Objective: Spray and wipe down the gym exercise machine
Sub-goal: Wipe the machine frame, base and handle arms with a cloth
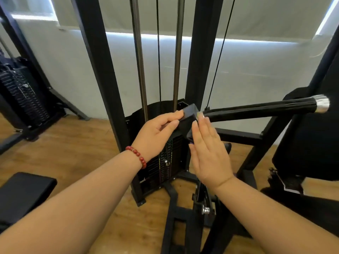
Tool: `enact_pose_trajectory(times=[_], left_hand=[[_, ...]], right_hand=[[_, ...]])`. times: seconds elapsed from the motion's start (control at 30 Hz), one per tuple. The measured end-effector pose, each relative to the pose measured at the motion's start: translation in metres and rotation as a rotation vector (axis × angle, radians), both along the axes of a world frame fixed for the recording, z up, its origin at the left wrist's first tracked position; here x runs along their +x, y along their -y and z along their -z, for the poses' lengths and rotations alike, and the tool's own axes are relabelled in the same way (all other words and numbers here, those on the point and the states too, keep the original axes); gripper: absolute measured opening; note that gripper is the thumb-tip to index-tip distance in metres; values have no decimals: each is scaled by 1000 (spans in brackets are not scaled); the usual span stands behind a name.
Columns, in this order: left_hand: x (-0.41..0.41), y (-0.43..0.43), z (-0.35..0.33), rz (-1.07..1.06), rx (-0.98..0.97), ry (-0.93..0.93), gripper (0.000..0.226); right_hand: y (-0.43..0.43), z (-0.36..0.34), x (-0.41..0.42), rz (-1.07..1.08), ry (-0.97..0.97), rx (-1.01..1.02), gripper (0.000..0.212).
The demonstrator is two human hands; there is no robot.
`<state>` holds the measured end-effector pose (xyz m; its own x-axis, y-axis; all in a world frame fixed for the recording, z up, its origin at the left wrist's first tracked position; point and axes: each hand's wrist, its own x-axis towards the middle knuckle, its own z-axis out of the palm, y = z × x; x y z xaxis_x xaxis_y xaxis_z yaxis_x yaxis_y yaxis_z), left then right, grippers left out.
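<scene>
- L hand (157, 132) pinches black cloth (186, 121), thumb vs fingers, mid-frame.
- R hand (209, 154) flat, fingers straight + together, touching cloth's 3 o'clock side.
- Machine (102, 70) at 12 o'clock. Its stack (152, 171) sits behind the hands, coloured marks too small to read.
- Bar (256, 110) runs off toward 3 o'clock.

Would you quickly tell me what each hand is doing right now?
Left hand: pinching the dark folded cloth.
Right hand: open, straight fingers against the cloth.

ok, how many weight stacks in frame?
2. Centre stack low mid-frame; left stack at the far left edge. Others may be hidden out of view.
</scene>
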<state>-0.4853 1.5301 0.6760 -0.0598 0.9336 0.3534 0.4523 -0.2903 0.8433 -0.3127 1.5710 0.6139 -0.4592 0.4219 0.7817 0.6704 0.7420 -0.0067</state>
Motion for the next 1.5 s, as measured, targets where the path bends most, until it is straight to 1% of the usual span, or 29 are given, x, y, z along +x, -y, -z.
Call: enact_pose_trajectory(times=[0.07,0.17,0.27,0.37,0.43,0.57,0.67,0.73,0.83,0.93,1.0,1.03,1.1,1.17,1.23,1.3,1.4,1.5], left_hand=[[-3,1,-10,17,-64,-21,33],[-7,1,-21,46,-153,-22,34],[-10,0,-28,51,-204,-37,35],[-12,-1,-32,68,-238,-73,35],[-13,-1,-35,69,-245,-102,36],[-14,0,-38,80,-269,-129,36],[-13,0,-43,69,-284,-162,37],[-14,-1,-47,65,-297,-204,37],[-13,0,-53,53,-327,-242,36],[-9,0,-56,26,-327,-248,35],[-7,0,-57,19,-307,-284,35],[-6,0,-57,14,-282,-315,33],[-7,-4,-58,14,-197,-393,30],[-11,-11,-59,15,-132,-456,28],[-17,-21,-61,70,-94,-505,26],[-21,-34,-61,192,-75,-563,32],[-25,-53,-60,383,-111,-610,50],[-31,-68,-55,524,-79,-618,55]], right_hand=[[6,-10,-11,23,-55,-98,54],[19,-5,-10,69,-118,-258,63],[26,-10,-15,182,-120,-334,63],[31,-21,-31,245,-197,-390,61],[34,-20,-36,274,-222,-383,60],[41,-13,-41,403,-200,-376,60],[37,-29,-60,398,-299,-419,57],[33,-34,-63,404,-294,-428,56],[34,-18,-47,402,-230,-397,54],[39,-10,-44,438,-300,-428,54],[37,-25,-59,452,-383,-466,59],[35,-34,-65,438,-393,-478,60],[30,-44,-70,401,-353,-463,59],[28,-37,-64,393,-308,-449,55],[32,-19,-52,426,-339,-459,56],[38,-9,-51,479,-425,-482,61],[35,-26,-80,592,-629,-505,57],[26,-38,-102,613,-801,-461,56]])
